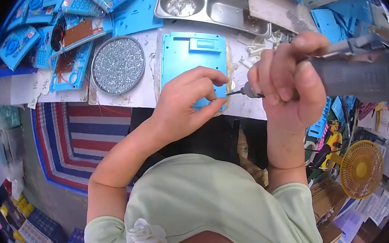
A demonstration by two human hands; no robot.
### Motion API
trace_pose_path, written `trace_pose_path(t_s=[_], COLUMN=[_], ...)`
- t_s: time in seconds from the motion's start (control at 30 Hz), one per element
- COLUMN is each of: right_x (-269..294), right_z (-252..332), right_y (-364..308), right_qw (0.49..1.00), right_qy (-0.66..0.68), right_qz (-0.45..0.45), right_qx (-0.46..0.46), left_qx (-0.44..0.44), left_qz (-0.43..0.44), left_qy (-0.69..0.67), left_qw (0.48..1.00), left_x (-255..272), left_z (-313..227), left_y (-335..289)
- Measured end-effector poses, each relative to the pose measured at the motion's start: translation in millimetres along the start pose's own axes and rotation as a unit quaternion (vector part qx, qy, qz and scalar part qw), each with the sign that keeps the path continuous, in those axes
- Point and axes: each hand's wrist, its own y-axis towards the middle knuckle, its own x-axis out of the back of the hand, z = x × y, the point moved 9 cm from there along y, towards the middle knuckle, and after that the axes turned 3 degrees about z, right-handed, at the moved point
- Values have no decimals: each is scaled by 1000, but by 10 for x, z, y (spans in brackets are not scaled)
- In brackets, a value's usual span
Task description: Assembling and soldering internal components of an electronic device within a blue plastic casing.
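A blue plastic casing (176, 64) lies on the white worktable in front of me, with a raised rectangular part near its far right corner. My left hand (187, 98) is over its near edge, fingers curled and thumb and fingertips drawn in. Whatever lies between those fingertips is too small to make out. In my right hand (286, 74) is a dark grey electric screwdriver (355, 73), held sideways with its body reaching off to the right. Its thin bit points left and ends right by my left thumb and fingertips, at the casing's right edge.
Left of the casing stands a round dish of small silvery screws (118, 65). A metal compartment tray (227, 9) holds more small parts behind. Blue casings (82, 5) pile up at the far left. Small white pieces (255, 48) lie to the right. A yellow fan (361, 169) stands lower right.
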Motion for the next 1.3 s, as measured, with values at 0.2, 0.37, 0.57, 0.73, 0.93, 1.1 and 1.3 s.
trace_pose_path(t_s=[0.2, 0.37, 0.57, 0.73, 0.93, 1.1, 1.3], right_x=[11, 137, 138, 122, 162, 116, 166], right_z=[-93, -304, -505, -605, -619, -584, -620], right_y=[13, -69, -167, -207, -263, -227, -208], right_qw=[1000, 997, 995, 992, 996, 997, 997], right_qy=[-19, -37, -82, -115, -50, -1, 0], right_qz=[-6, -69, -52, -37, -75, -76, -80], right_qx=[-11, 5, -29, -29, -4, 0, -1], left_qx=[-16, -17, -81, -121, -136, -140, -145], left_qz=[1, 11, 44, 60, 80, 81, 84], left_qy=[48, 125, 158, 173, 179, 177, 178], left_qw=[999, 992, 983, 976, 971, 971, 970], left_x=[-1, 143, 34, -39, -53, -48, -49], left_z=[42, 198, 160, 143, 165, 170, 172], left_y=[11, -121, -189, -193, -202, -226, -235])
